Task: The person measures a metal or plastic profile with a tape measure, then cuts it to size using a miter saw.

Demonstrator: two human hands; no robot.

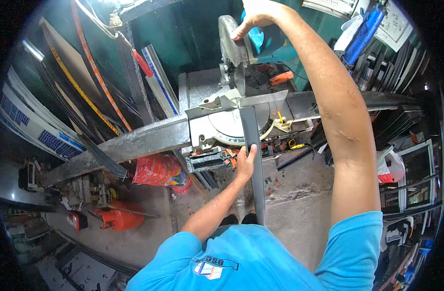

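Observation:
A miter saw with a teal motor housing (268,41) stands on the bench, its head raised. The round blade guard (231,41) is on the left of the head. At the top edge of the view, my right hand (257,15) is closed on the saw head, the thumb against the guard; its other fingers are partly cut off. A long dark grey profile bar (253,131) lies across the saw's pale base (217,126), one end at the fence (227,102) and the other reaching towards my body. My left hand (246,164) grips this bar just in front of the base.
A long metal beam (139,140) extends left of the saw. Long strips and profiles lean at the left wall. Below are a red sack (156,172) and an orange gas cylinder (120,218). A yellow tape measure (294,144) lies among clutter under the saw.

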